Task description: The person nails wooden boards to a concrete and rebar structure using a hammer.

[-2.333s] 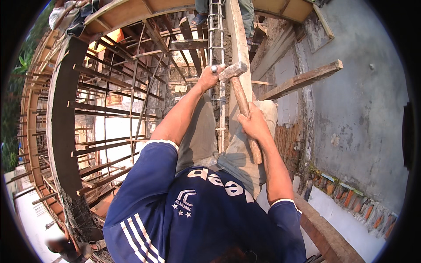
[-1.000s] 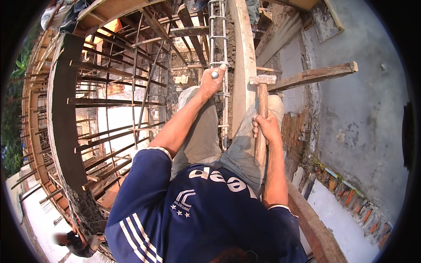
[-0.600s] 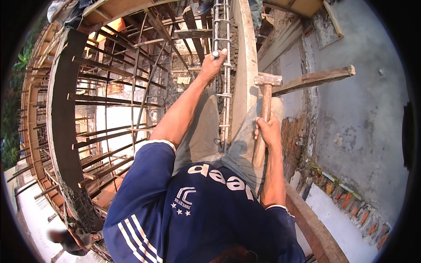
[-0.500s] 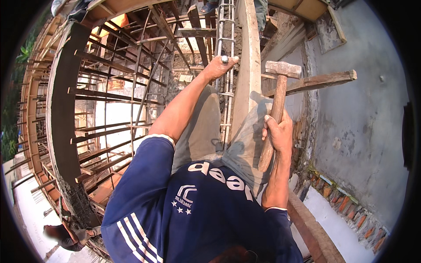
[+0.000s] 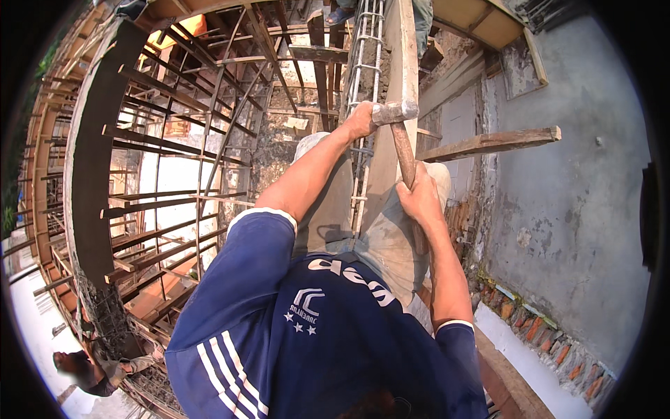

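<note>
My right hand (image 5: 423,197) is wrapped round the wooden handle of a hammer (image 5: 403,150). Its blocky metal head lies over the far end of my left hand (image 5: 361,120). That hand is a closed fist, held above the steel reinforcement bars (image 5: 368,59) between my legs. Half a second ago a metal rod's round, shiny end stuck up out of this fist; the hammer head now covers it. Beside the bars on the right runs an upright form board (image 5: 393,159), close to the hammer head.
A rough timber (image 5: 495,142) juts out on the right, before a grey plastered wall (image 5: 572,209). Left of me is a lattice of wooden and metal poles (image 5: 188,150) and a dark beam (image 5: 98,174). Another person (image 5: 91,373) is at the lower left; a foot (image 5: 340,14) shows at the top.
The hammer has swung down and left from upright beside my right leg, its head reaching my left fist. My right hand moved forward with it. The left fist shifted slightly nearer me.
</note>
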The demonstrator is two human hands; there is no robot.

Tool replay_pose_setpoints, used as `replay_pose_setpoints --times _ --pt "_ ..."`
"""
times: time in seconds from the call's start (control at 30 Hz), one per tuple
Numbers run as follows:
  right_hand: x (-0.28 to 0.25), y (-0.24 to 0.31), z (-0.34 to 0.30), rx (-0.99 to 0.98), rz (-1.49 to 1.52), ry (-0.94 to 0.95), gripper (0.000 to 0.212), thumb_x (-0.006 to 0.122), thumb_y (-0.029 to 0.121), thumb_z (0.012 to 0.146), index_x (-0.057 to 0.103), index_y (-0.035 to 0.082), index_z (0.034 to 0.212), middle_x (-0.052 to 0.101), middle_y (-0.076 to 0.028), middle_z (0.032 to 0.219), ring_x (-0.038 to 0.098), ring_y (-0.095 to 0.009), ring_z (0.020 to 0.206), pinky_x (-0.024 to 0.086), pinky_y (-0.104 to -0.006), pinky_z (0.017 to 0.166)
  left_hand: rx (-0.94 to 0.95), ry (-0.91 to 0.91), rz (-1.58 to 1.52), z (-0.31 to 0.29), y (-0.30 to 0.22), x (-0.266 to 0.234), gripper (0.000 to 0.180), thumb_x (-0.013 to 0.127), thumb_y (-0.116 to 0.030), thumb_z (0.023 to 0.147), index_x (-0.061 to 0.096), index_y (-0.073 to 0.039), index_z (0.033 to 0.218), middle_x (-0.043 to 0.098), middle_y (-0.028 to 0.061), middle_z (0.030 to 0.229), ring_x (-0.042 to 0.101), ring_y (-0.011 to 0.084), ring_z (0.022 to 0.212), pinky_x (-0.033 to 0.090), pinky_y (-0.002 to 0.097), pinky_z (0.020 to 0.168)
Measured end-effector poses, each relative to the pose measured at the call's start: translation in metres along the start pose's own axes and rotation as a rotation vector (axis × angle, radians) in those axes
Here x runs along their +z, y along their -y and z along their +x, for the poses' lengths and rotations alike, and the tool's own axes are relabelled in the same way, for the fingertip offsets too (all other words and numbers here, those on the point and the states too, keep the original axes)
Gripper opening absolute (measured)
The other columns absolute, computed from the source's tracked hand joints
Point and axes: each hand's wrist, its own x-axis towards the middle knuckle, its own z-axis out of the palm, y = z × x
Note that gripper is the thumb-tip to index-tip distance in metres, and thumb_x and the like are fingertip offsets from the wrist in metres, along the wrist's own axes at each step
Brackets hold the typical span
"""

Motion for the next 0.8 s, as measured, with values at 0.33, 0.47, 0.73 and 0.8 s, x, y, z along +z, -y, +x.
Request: replay_pose_setpoints --times 0.33,0.47,0.73,0.8 --pt "-0.179 0.152 -0.027 -0.497 0.7 -0.716 0.021 0.066 0.006 0.089 0.053 -0.004 0.102 0.058 -0.01 0.075 0.053 -0.013 0.054 0.045 -0.0266 0.051 -0.361 0.157 -0.03 0.007 -0.006 -0.007 0.06 0.059 -0.048 0.095 0.047 0.002 0.062 0.036 0.0045 0.055 0.035 0.0136 0.056 0.034 0.0382 0.051" --pt "-0.138 0.153 -0.013 -0.599 0.853 -0.832 0.015 0.062 0.004 0.09 0.05 -0.002 0.097 0.056 -0.011 0.075 0.052 -0.013 0.057 0.05 -0.0277 0.056 -0.342 0.068 -0.061 0.0 -0.002 -0.004 0.065 0.06 -0.05 0.093 0.047 0.003 0.058 0.032 0.0067 0.052 0.033 0.0159 0.054 0.034 0.0405 0.05" --pt "0.011 -0.013 -0.012 0.029 0.192 0.096 0.031 0.065 0.012 0.082 0.048 -0.004 0.101 0.058 -0.023 0.068 0.063 -0.039 0.064 0.049 -0.0478 0.061 -0.109 0.166 -0.024 -0.028 -0.007 0.002 0.037 0.067 -0.038 0.091 0.063 -0.003 0.102 0.066 0.0154 0.099 0.06 0.0301 0.092 0.047 0.0406 0.086" --pt "0.005 -0.019 -0.026 0.16 0.366 0.122 0.027 0.064 0.01 0.084 0.048 -0.003 0.101 0.056 -0.016 0.065 0.06 -0.028 0.055 0.048 -0.0407 0.052 -0.208 0.328 0.021 -0.047 -0.019 -0.001 0.037 0.07 -0.037 0.089 0.059 -0.002 0.086 0.06 0.0145 0.085 0.056 0.0311 0.085 0.046 0.042 0.08"
